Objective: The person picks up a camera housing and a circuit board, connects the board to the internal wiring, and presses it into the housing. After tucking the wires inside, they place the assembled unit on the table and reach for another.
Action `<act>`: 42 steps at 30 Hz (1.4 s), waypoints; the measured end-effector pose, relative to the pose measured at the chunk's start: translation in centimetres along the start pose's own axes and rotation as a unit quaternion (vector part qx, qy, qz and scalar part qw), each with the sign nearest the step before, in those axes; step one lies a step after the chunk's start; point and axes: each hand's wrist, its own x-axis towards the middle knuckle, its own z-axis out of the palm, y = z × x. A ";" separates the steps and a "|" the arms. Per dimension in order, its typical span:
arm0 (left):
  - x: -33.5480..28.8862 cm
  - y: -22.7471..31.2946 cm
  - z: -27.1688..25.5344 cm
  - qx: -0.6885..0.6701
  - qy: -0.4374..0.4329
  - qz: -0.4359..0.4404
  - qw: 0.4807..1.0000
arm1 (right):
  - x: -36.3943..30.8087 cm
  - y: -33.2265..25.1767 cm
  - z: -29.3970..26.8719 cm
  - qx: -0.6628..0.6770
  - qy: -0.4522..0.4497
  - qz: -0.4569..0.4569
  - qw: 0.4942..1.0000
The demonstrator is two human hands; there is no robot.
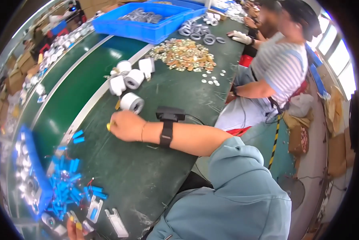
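Observation:
My right hand [126, 126] is closed over the green table, its fingers curled and mostly hidden; a yellow covering shows on one fingertip. What it holds, if anything, is out of sight. Just beyond it lies a white cylindrical housing [132, 103]. At the lower left edge, my left hand [76, 231] shows only in part, with yellow-covered fingertips pinched at a white plastic part [73, 216]. Close by lie a white tray-shaped holder with a blue cell in it [94, 209], another white plastic holder [116, 223] and a heap of blue cylindrical cells [65, 182].
More white cylinders [134, 79] stand near the green conveyor [73, 76]. Farther back are a pile of small metallic pieces [183, 55], grey rings [208, 39] and a blue crate [147, 34]. A blue bin [37, 176] stands left. Co-workers [271, 68] sit along the right edge.

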 end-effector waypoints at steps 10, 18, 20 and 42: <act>-4.8 5.7 2.2 0.075 -0.202 -0.023 0.976 | -9.8 -3.6 -2.7 0.414 -0.097 0.253 0.869; -4.4 4.5 11.9 0.138 -0.343 0.336 0.866 | -13.2 -5.3 0.3 0.497 -0.185 0.250 0.810; -4.0 1.5 12.3 0.113 -0.350 0.252 0.895 | -14.1 -5.2 0.9 0.499 -0.239 0.207 0.807; -3.4 0.8 15.9 0.051 -0.169 0.190 0.966 | -14.2 -6.1 -0.6 0.514 -0.363 0.275 0.727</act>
